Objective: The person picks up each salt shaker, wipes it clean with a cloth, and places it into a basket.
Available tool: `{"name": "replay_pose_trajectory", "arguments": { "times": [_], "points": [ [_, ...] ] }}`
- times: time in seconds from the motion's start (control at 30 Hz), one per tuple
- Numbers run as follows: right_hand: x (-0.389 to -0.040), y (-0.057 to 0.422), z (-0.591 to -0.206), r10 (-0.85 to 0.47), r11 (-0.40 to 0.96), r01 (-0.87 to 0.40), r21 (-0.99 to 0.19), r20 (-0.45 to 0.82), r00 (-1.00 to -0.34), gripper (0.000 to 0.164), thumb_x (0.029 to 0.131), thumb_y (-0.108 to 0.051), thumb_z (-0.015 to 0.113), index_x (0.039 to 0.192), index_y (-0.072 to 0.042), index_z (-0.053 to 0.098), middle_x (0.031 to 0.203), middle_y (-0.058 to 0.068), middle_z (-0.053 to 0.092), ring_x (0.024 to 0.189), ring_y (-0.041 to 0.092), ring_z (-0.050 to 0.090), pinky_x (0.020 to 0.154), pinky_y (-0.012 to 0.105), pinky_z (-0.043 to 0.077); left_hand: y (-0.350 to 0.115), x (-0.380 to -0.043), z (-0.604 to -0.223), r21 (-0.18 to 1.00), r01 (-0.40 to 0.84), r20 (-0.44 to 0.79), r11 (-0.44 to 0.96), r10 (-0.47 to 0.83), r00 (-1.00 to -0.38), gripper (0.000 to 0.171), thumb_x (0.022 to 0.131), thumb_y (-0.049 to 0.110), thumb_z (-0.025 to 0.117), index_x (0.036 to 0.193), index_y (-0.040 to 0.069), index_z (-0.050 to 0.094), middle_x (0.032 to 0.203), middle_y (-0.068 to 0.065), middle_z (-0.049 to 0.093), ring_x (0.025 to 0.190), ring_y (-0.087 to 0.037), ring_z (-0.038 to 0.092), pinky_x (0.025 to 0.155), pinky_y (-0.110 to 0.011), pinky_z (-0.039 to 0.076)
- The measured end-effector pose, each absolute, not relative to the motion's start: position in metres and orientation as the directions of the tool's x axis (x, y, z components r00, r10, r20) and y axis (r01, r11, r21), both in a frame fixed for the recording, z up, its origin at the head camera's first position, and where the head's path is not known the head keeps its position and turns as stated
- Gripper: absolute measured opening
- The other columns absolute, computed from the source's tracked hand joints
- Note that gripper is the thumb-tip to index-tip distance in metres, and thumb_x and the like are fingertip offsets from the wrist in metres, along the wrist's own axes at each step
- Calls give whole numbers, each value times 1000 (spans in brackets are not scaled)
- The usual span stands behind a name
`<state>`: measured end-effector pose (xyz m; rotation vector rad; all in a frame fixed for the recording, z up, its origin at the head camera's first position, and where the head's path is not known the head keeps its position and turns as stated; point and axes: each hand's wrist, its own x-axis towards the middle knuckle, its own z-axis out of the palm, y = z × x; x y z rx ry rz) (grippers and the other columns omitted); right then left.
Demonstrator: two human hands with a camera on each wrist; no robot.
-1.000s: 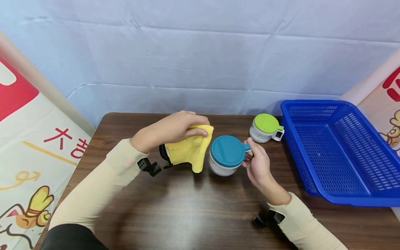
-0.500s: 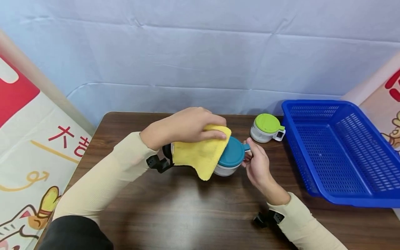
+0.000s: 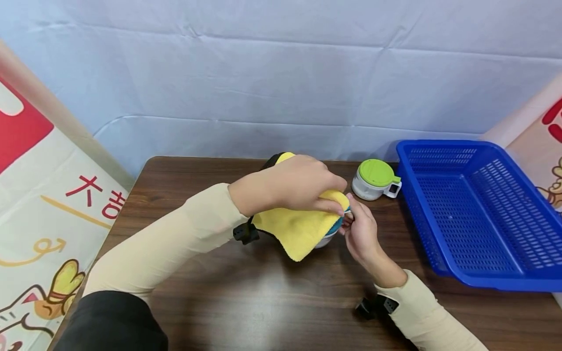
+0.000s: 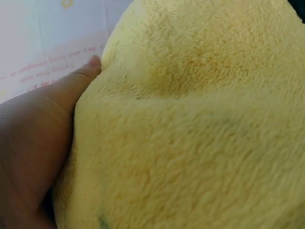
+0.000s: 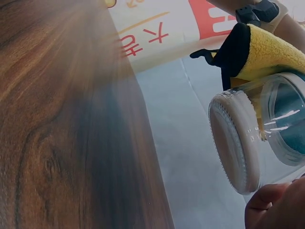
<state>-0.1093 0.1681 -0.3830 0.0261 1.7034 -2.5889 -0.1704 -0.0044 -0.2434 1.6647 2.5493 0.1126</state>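
In the head view my left hand point(image 3: 294, 185) grips a yellow cloth point(image 3: 303, 229) with a dark underside, draped over the teal lid point(image 3: 336, 226) of a clear seasoning jar point(image 3: 326, 241). My right hand point(image 3: 363, 226) holds that jar by its side handle. From the right wrist, the glass jar point(image 5: 264, 143) shows its underside, apparently raised off the table, with pale contents at the bottom. Yellow pile point(image 4: 181, 143) fills most of the left wrist view, with the left thumb along its edge. Most of the lid is hidden beneath the cloth.
A second jar with a lime-green lid point(image 3: 376, 171) stands behind the right hand. Beside it, a blue plastic basket point(image 3: 505, 283) takes up the right of the brown wooden table point(image 3: 263, 312). A pale cloth backdrop point(image 3: 281, 78) hangs behind.
My left hand has moved right with the yellow cloth, from beside the jar to on top of its lid, covering most of it. The right hand has stayed at the handle.
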Motion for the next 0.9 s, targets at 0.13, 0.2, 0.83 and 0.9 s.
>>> {"name": "replay_pose_trajectory", "arguments": {
  "times": [0.13, 0.2, 0.83, 0.9],
  "points": [
    [-110, 167, -382, -14, -410, 35, -911, -32, -999, 47, 112, -29, 37, 69, -19, 56, 63, -9, 49, 55, 4, 40, 51, 19, 28, 3, -166, -247, 44, 920, -54, 390, 920, -387, 37, 100, 55, 58, 112, 23, 70, 76, 6, 61, 76, -15, 59, 79, -35, 49],
    [-111, 167, -383, -9, -419, 23, -908, -21, -1000, 47, 111, -25, 37, 69, -18, 57, 61, -9, 48, 54, 4, 40, 50, 19, 28, 5, -164, -249, 11, 927, -60, 375, 926, -374, 35, 100, 54, 58, 114, 24, 71, 78, 6, 65, 78, -16, 61, 81, -36, 49],
    [-109, 166, -383, -20, -378, 44, -925, -39, -999, 51, 111, -26, 35, 65, -18, 56, 60, -7, 47, 53, 4, 41, 51, 19, 29, 5, -158, -270, -317, 912, 88, 260, 966, -244, 36, 99, 57, 57, 100, 25, 72, 69, 4, 66, 67, -19, 58, 69, -30, 44],
    [-109, 166, -383, -19, -383, 53, -922, -50, -999, 51, 111, -24, 34, 63, -17, 50, 60, -7, 47, 54, 4, 41, 51, 19, 30, 4, -159, -272, -350, 902, 109, 253, 967, -229, 36, 100, 57, 55, 102, 25, 72, 69, 4, 67, 66, -19, 58, 69, -30, 43]
  ]
}}
